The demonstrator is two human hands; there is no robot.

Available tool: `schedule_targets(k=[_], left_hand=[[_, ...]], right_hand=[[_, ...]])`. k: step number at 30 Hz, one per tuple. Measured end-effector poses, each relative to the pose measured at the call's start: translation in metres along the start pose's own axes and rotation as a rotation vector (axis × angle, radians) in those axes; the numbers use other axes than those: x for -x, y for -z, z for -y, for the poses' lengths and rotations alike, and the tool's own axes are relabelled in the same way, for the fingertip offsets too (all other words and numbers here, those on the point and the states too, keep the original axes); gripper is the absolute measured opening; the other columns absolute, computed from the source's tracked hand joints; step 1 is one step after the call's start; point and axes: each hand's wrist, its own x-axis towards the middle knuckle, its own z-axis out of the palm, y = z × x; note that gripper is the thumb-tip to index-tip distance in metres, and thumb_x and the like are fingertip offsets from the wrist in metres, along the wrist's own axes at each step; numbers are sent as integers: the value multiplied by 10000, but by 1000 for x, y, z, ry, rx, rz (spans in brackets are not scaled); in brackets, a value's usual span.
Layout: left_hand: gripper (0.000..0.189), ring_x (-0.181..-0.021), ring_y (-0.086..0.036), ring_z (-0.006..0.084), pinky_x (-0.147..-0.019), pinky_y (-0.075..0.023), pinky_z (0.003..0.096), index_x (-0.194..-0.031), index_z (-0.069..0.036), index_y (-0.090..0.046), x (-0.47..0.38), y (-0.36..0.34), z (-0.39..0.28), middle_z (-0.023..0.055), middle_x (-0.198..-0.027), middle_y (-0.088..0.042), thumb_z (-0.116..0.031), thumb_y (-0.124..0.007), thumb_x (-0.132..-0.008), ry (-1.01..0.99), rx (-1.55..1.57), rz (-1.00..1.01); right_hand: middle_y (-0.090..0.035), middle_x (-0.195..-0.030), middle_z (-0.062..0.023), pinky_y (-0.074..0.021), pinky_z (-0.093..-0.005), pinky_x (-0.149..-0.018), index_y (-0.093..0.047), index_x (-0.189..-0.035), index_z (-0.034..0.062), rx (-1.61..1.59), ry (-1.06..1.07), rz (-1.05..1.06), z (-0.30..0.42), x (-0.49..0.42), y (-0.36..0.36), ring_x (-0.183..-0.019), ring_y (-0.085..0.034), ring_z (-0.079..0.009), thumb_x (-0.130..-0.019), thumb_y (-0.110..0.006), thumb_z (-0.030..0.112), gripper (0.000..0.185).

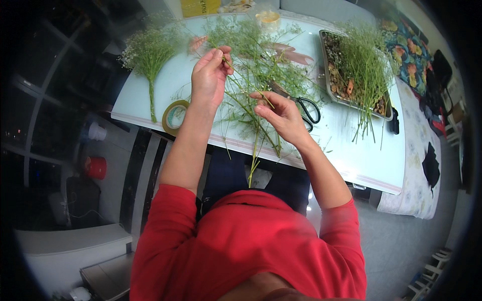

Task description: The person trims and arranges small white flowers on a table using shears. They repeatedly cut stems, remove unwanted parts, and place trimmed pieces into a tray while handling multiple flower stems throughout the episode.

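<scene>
My left hand (211, 69) pinches a thin green stem of baby's breath near the table's middle. Lower and to the right, my right hand (282, 116) has a stem between thumb and forefinger; I cannot tell if it is the same one. Beneath both hands spreads a loose heap of baby's breath (252, 41), some stems hanging past the table's front edge. Black-handled scissors (309, 109) lie just beyond my right hand, their blades partly under sprigs. A roll of tape (168, 119) rests beside my left forearm.
A gathered bunch of baby's breath (150, 67) lies at the left of the white table (354, 158). To the right, more stems (363, 75) lie across a metal tray (331, 88) of brown pieces. Another tape roll (268, 22) is at the back. A black object (394, 121) sits beside the tray.
</scene>
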Motion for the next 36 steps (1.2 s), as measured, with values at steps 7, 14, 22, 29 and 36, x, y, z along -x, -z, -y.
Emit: schedule_targets(k=[7, 14, 22, 29, 36], left_hand=[[191, -743, -517, 121, -663, -445, 267, -1068, 34, -616, 1, 0, 4, 44, -848, -584, -122, -531, -997, -1, 14, 23], [197, -739, -501, 120, -651, -438, 271, -1056, 37, -624, -8, 12, -9, 39, -843, -574, -131, -543, -993, -86, 51, -62], [206, -730, -514, 108, -643, -452, 254, -1051, 40, -641, 1, 8, -7, 34, -844, -586, -131, -541, -998, -91, -35, -4], [202, -718, -519, 87, -641, -457, 246, -1035, 29, -658, 18, -11, 13, 15, -833, -593, -132, -541, -1000, -5, -97, 35], [193, -700, -529, 88, -639, -445, 239, -1014, 12, -661, 27, -19, 25, 8, -822, -600, -134, -536, -1003, 6, -125, 90]], right_hand=[[-595, -665, 23, -353, -211, -548, -714, -945, 12, 22, 14, -35, 0, -5, -7, -595, -468, -33, -1000, -579, 230, 262], [-571, -577, -25, -411, -272, -569, -709, -873, -3, 177, 30, -15, -11, 9, 0, -577, -509, -77, -987, -540, 185, 277], [-649, -908, -131, -491, -379, -653, -656, -1074, 9, 698, 233, -366, -8, -7, 19, -716, -625, -303, -903, -635, 86, 189], [-615, -812, -111, -479, -327, -610, -638, -1034, -3, 538, 336, -333, 28, -21, 0, -655, -602, -219, -902, -669, 131, 190], [-601, -735, -61, -427, -321, -567, -630, -873, 6, 445, 285, -282, 33, -40, -12, -611, -545, -162, -912, -673, 146, 151]])
